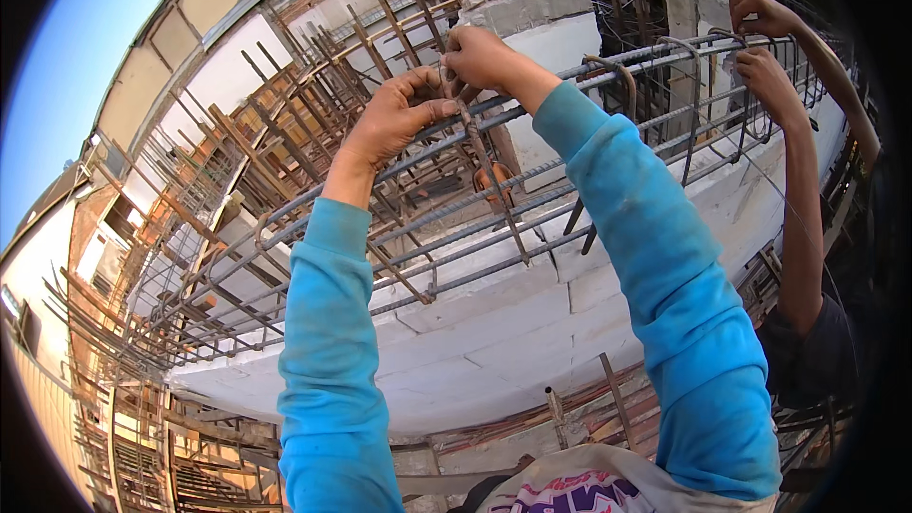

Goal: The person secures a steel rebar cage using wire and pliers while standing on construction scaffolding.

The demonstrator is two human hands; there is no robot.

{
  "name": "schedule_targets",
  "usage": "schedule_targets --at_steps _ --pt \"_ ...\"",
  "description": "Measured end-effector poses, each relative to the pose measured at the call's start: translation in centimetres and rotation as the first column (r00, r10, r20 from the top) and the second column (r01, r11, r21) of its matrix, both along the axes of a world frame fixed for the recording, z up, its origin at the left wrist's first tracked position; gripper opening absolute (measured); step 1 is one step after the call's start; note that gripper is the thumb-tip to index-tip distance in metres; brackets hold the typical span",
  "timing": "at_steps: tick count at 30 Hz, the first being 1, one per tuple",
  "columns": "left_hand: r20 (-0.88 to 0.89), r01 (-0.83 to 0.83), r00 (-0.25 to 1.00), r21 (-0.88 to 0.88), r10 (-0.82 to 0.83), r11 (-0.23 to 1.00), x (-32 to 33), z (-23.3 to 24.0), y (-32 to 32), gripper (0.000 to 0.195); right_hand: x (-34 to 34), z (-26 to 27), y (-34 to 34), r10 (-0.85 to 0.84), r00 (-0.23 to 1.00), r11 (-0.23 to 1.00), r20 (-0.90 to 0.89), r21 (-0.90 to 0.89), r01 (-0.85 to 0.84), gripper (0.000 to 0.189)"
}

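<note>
A long rebar cage (456, 217) runs along the top of a white block wall (491, 342). My left hand (402, 110) grips the upper end of a rebar stirrup (484, 164) at the cage's top bars, thumb and fingers closing on it. Right beside it, my right hand (477, 60) pinches a thin piece at the same stirrup end, perhaps tie wire; the fingers hide most of it. The stirrup slants down across the lengthwise ribbed bars.
At the right, another person's hands (766, 71) work on the same cage, near a long thin wire (791, 206). Upright wooden posts (399, 28) and a concrete-topped white pillar (548, 35) stand behind the cage. Boards and poles (616, 399) lie below the wall.
</note>
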State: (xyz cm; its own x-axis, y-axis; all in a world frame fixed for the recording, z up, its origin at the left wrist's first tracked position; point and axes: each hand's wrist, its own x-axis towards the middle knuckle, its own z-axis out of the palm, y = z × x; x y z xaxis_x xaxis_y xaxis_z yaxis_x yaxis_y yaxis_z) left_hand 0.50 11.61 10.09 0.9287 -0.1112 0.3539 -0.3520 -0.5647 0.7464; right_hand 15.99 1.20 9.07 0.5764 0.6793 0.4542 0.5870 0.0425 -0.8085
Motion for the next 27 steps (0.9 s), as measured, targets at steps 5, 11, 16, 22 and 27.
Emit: schedule_targets --at_steps 5,11,16,22,27 --pt "0.092 -0.087 0.992 -0.011 0.087 0.996 0.2 -1.3 1.4 0.023 -1.2 0.1 -0.1 0.042 0.998 0.997 -0.052 0.070 -0.038 0.015" --pt "0.010 -0.102 0.995 -0.042 0.103 0.994 1.0 -1.5 2.0 0.034 -1.3 0.2 -1.5 0.134 0.978 0.982 -0.162 0.151 -0.109 0.021" --pt "-0.063 -0.026 0.998 -0.114 0.019 0.993 1.2 -1.1 1.5 0.033 -2.2 0.6 -2.9 0.131 0.959 0.983 -0.253 0.161 -0.091 0.021" --pt "-0.024 0.043 0.999 -0.165 -0.047 0.985 2.6 -2.0 2.5 0.020 -1.3 -0.3 -4.0 -0.080 0.996 0.992 -0.045 0.091 0.083 0.019" --pt "0.046 0.009 0.999 -0.237 0.002 0.971 2.9 -2.2 2.4 0.008 -4.5 0.0 -7.3 -0.200 0.963 0.977 0.179 -0.039 0.210 0.018"
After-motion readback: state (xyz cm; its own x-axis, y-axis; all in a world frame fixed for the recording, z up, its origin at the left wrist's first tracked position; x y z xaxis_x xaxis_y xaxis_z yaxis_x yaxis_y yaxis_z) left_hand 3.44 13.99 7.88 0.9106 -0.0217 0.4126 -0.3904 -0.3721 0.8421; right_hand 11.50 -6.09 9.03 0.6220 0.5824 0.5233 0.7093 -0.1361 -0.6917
